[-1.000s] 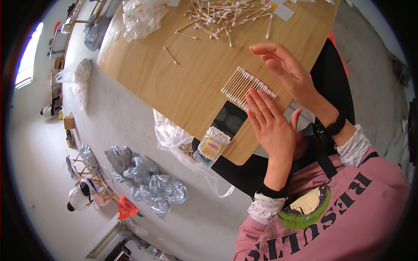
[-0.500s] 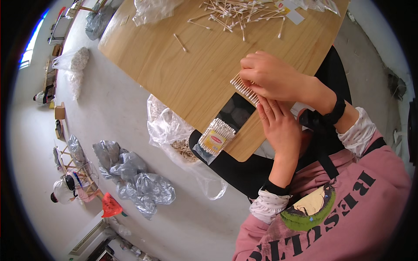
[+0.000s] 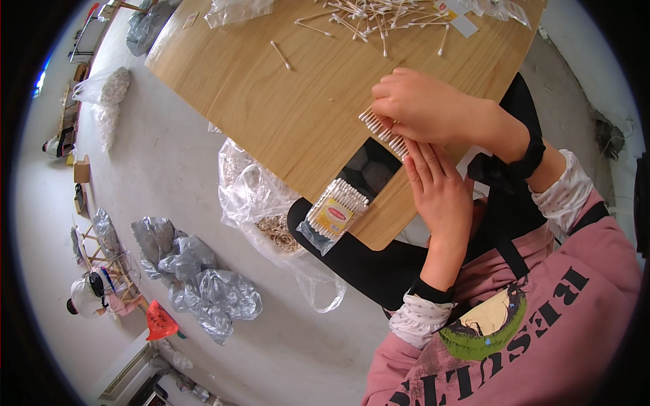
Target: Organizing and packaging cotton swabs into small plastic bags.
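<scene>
A row of cotton swabs [image 3: 374, 123] lies side by side near the table's edge, white tips toward me. Over it curls my right hand [image 3: 423, 105], its fingers closed on swabs of the row, with the fingertips partly hidden. My left hand [image 3: 441, 199] is flat with fingers stretched out, their tips against the right end of the row. To the left of that hand a clear pack of cotton swabs [image 3: 336, 210] with a yellow label sits at the table corner, beside a dark patterned rectangle [image 3: 371, 169].
Loose cotton swabs [image 3: 386, 19] are heaped at the far side of the wooden table [image 3: 271, 101], with a single swab [image 3: 280, 55] apart. Clear plastic bags [image 3: 237, 10] lie there too. On the floor are a clear bag [image 3: 250, 189] and grey bags [image 3: 196, 271]. A person [image 3: 91, 294] is far left.
The view has shifted slightly. My right hand stays curled over the row, and the swabs beneath it now look less evenly lined up. My left hand keeps its place at the row's end.
</scene>
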Demonstrator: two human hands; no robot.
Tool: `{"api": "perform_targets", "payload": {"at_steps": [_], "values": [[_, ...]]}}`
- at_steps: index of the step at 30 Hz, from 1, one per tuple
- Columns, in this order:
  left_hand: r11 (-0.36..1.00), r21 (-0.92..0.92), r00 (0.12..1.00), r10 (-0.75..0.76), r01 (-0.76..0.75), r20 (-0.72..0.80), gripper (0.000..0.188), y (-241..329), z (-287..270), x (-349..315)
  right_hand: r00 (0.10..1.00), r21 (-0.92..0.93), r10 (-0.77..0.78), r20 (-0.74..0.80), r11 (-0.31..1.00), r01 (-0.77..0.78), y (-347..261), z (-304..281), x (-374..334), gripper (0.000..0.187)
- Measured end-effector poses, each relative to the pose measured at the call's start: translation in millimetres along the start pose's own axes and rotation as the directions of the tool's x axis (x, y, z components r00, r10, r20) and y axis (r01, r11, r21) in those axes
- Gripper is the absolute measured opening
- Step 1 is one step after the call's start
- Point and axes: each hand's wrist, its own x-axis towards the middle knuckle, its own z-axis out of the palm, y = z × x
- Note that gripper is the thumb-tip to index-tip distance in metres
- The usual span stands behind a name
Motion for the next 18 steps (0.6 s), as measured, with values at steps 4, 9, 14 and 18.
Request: {"api": "perform_targets", "payload": {"at_steps": [4,9,14,18], "values": [[1.000,0.010,1.000,-0.008,0.008,-0.010,0.100,-4,-3,-2,0.995,0.038,-0.001,0.095,0.999,-0.002,-4,-3,10,0.008],[0.999,0.044,1.000,-0.001,0.001,-0.011,0.101,-5,4,-4,0.981,0.001,0.002,0.196,1.000,-0.002,-2,3,10,0.012],[0.999,0.053,1.000,0.003,-0.002,-0.019,0.100,-6,6,-4,0.983,-0.054,-0.022,0.181,0.998,0.032,-3,5,8,0.008],[0.998,0.060,1.000,0.016,-0.016,0.001,0.095,-5,5,-4,0.995,-0.017,-0.095,0.015,0.995,0.095,-3,9,2,0.009]]}}
